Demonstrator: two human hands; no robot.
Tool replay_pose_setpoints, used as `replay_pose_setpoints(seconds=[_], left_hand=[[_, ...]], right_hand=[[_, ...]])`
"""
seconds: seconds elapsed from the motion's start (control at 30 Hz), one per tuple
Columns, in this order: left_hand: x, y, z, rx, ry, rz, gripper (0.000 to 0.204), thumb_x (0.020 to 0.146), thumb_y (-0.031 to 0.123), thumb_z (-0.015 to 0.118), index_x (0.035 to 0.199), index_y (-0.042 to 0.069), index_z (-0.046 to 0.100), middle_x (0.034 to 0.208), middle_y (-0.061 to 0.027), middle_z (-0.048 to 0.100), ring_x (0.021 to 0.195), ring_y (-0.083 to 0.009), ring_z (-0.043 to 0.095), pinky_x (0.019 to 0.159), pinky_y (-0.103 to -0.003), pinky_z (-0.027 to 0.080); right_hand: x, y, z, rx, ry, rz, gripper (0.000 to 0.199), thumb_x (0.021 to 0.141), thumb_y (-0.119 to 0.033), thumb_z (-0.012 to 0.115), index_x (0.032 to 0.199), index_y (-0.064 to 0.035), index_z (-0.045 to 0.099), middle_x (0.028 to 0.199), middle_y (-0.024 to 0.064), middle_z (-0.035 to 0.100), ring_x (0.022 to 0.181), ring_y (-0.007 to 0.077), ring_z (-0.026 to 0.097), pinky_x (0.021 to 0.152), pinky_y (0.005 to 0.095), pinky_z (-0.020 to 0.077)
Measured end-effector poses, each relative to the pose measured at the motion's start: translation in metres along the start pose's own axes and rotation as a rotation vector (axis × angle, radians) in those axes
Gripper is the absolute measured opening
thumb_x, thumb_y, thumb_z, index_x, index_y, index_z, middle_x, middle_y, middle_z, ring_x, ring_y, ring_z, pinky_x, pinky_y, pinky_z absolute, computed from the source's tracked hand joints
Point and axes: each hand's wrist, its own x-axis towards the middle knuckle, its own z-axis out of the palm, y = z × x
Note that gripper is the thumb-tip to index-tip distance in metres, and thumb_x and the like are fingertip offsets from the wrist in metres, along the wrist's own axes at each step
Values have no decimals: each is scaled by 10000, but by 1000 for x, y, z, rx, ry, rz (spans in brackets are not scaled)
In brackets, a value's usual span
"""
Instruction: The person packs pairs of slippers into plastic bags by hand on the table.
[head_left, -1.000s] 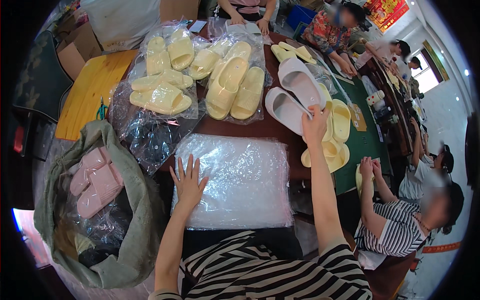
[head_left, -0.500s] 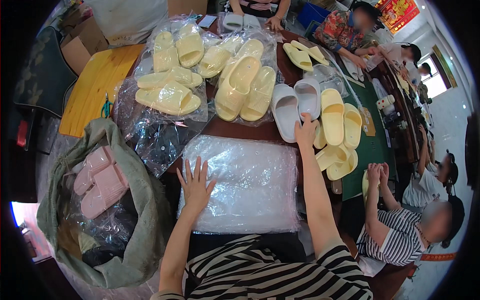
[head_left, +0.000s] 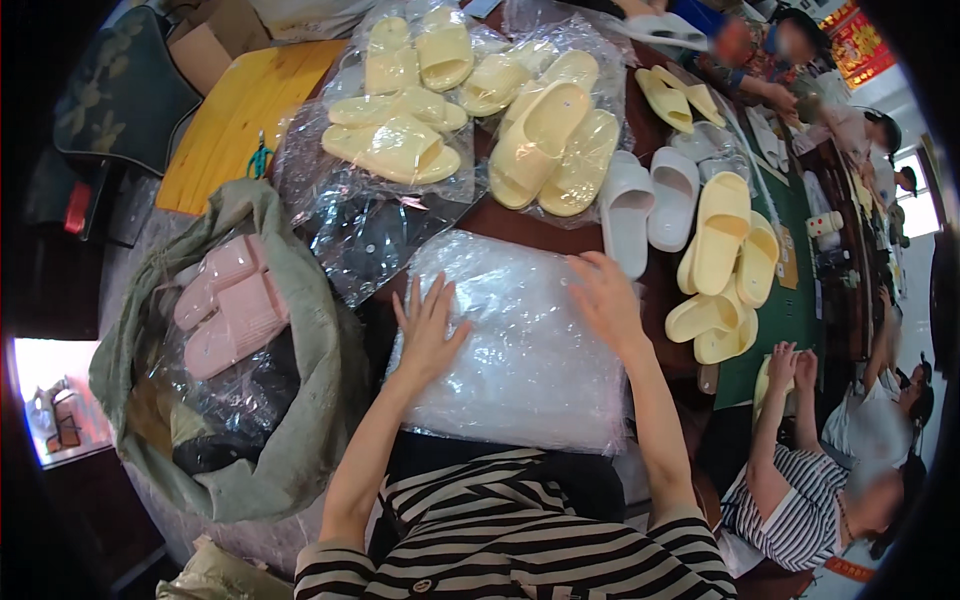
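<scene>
A dark reddish-brown bench runs through a crowded workroom, with a green-topped stretch on its right side and a yellow wooden board at its far left. A window lights the far right wall, and other people sit along the right edge, one in a striped shirt with hands clasped.

At the near edge lies a stack of clear plastic bags, glossy and crinkled, roughly rectangular. Both of the person's hands rest on it. The left hand lies flat on the stack's left part, its grip spread with fingers fanned, pinching nothing. The right hand lies palm down at the stack's upper right corner, its grip likewise spread and holding nothing.

Beyond the stack, pale yellow foam slippers, thick-soled and smooth, sit bundled in shiny transparent wrap, with a second wrapped bundle just beside them. To the right stand a pair of white slippers, unwrapped, and next to them loose yellow slippers piled against one another.

On the left, beside the bench, a coarse grey-green sack gapes open, holding pink slippers in clear wrap.
</scene>
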Motion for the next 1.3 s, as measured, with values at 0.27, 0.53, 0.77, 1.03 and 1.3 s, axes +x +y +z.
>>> replay_pose_setpoints(seconds=[0.27, 0.53, 0.77, 1.03, 1.3], left_hand=[[-20, -8, -29, -27, 281, -197, 470, 902, 244, 634, 1289, 7, 513, 1282, -201, 530, 1198, -391, 514, 998, -470, 419], [-35, -38, -24, -363, 44, -493, 612, 871, 313, 678, 1340, -20, 469, 1231, -287, 609, 1166, -427, 583, 976, -466, 465], [-72, -71, -18, -434, 296, -576, 533, 957, 367, 595, 1334, -5, 528, 1284, -250, 593, 1203, -373, 576, 1020, -428, 437], [-133, -140, -27, -485, 532, -636, 606, 1027, 450, 424, 1445, 12, 432, 1473, -199, 457, 1334, -324, 477, 1127, -402, 360], [-116, -168, -85, -970, 840, -682, 574, 1052, 395, 291, 1449, 1, 417, 1491, -219, 429, 1193, -363, 611, 984, -441, 537]], right_hand=[[-3, -5, 43, 9, -189, -206, 559, 901, -251, 654, 1423, -118, 502, 1505, 206, 394, 1346, 407, 421, 1120, 483, 350], [36, 6, 37, 141, -238, -58, 754, 720, -215, 791, 1387, -61, 477, 1338, 219, 513, 1226, 404, 507, 1029, 478, 428], [51, 8, 48, 71, -426, 74, 637, 612, -194, 862, 1132, -15, 541, 1163, 199, 548, 1104, 412, 558, 914, 475, 493], [53, -2, 42, 128, -501, 107, 417, 689, -252, 805, 936, 3, 587, 970, 215, 639, 954, 434, 626, 799, 496, 504], [58, 24, 67, 442, -632, 67, 401, 738, -222, 726, 1053, -2, 611, 975, 253, 672, 953, 449, 646, 815, 492, 508]])
